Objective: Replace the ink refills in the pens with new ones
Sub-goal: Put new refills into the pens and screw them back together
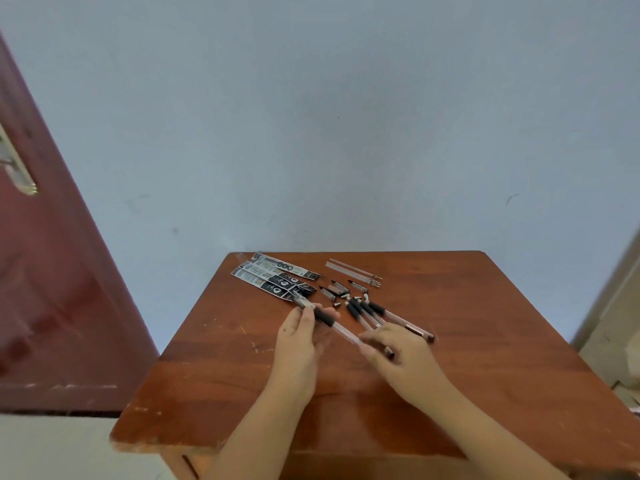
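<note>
Over the reddish-brown wooden desk (214, 375), a clear-barrelled pen with a black rubber grip (332, 322) slants between the left hand (299, 336), pinching its tip end, and the right hand (391, 351), fingers curled round its rear.

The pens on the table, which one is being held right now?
The pen nearest the table's front, gripped by both the left hand and right hand; the other pens lie untouched behind it.
</note>
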Motion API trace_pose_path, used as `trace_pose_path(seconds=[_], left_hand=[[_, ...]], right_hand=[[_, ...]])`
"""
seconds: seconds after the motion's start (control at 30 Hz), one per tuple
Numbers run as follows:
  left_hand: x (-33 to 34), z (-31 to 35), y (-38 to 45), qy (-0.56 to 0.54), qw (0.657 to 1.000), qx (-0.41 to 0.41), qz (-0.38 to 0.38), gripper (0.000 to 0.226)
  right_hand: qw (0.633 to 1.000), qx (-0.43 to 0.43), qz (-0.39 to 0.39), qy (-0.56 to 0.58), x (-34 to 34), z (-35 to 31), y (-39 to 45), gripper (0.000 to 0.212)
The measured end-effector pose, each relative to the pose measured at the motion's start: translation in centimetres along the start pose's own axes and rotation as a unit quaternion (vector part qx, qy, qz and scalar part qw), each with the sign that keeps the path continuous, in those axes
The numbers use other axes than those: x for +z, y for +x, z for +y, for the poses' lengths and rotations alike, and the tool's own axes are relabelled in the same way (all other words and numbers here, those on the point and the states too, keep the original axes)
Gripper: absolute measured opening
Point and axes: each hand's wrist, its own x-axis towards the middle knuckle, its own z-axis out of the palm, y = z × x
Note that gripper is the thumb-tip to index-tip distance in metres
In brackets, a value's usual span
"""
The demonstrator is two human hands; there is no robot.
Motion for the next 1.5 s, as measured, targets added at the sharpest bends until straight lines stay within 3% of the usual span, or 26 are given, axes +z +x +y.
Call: trace_pose_path(seconds=[0.1, 0.13, 0.2, 0.27, 0.33, 0.4, 0.47, 0.53, 0.73, 0.87, 0.97, 1.03, 1.1, 1.2, 1.3, 1.5], left_hand=[[-0.9, 1.3, 0.1, -0.027, 0.999, 0.007, -0.022, 0.027], [-1.2, 1.5, 0.2, 0.014, 0.999, 0.01, -0.034, 0.027], [-2.0, 1.7, 0.1, 0.195, 0.977, 0.048, -0.07, 0.027], [-3.0, 1.8, 0.1, 0.395, 0.901, 0.129, -0.123, 0.025], [-3.6, 1.4, -0.1, 0.513, 0.814, 0.214, -0.17, 0.018], [-3.9, 1.1, -0.5, 0.583, 0.739, 0.274, -0.196, 0.02], [-4.0, 0.8, -0.8, 0.6, 0.699, 0.328, -0.209, 0.042], [-4.2, 0.5, -0.8, 0.601, 0.687, 0.339, -0.228, 0.056], [-4.2, -0.1, -0.6, 0.605, 0.675, 0.333, -0.259, 0.055], [-4.0, 0.0, -0.5, 0.632, 0.667, 0.285, -0.272, 0.048], [-4.1, 0.5, 0.5, 0.654, 0.68, 0.239, -0.229, 0.042], [-4.3, 0.6, 1.7, 0.658, 0.69, 0.235, -0.191, 0.025], [-4.3, 0.6, 2.9, 0.667, 0.691, 0.232, -0.159, 0.019], [-4.0, -0.1, 4.6, 0.672, 0.696, 0.222, -0.125, 0.024], [-3.6, -1.0, 5.9, 0.695, 0.676, 0.222, -0.104, 0.028], [-3.1, -2.2, 8.4, 0.717, 0.653, 0.228, -0.085, 0.031]], right_hand=[[1.0, -0.01, 0.02, 0.004, -0.3, -0.4, 0.2, 0.033], [1.0, -0.013, 0.026, 0.003, -0.4, -0.6, 0.3, 0.027], [0.999, -0.011, 0.033, 0.0, -0.6, -1.1, 0.5, 0.018], [1.0, -0.007, 0.031, 0.004, -0.7, -1.7, 0.7, 0.019], [1.0, -0.007, 0.011, 0.012, -0.7, -2.3, 0.8, 0.021], [1.0, -0.013, -0.026, 0.006, -0.7, -2.7, 0.6, 0.022], [0.998, -0.027, -0.059, -0.007, -0.6, -2.9, 0.4, 0.022], [0.997, -0.028, -0.07, -0.018, -0.7, -3.0, 0.1, 0.018], [0.996, -0.018, -0.086, -0.019, -1.5, -2.8, -0.4, 0.013], [0.993, -0.002, -0.111, -0.028, -1.7, -2.2, -0.1, 0.014], [0.997, 0.045, -0.066, 0.01, -2.9, -1.1, 1.1, 0.015], [0.995, 0.094, -0.006, 0.037, -3.8, -0.1, 2.5, 0.019], [0.993, 0.118, 0.02, 0.006, -4.3, 1.0, 3.8, 0.017], [0.991, 0.122, 0.013, -0.061, -3.7, 2.8, 5.5, 0.012], [0.984, 0.118, 0.006, -0.13, -2.6, 4.2, 7.0, 0.013], [0.976, 0.144, 0.013, -0.165, -2.1, 7.0, 9.9, 0.01]])
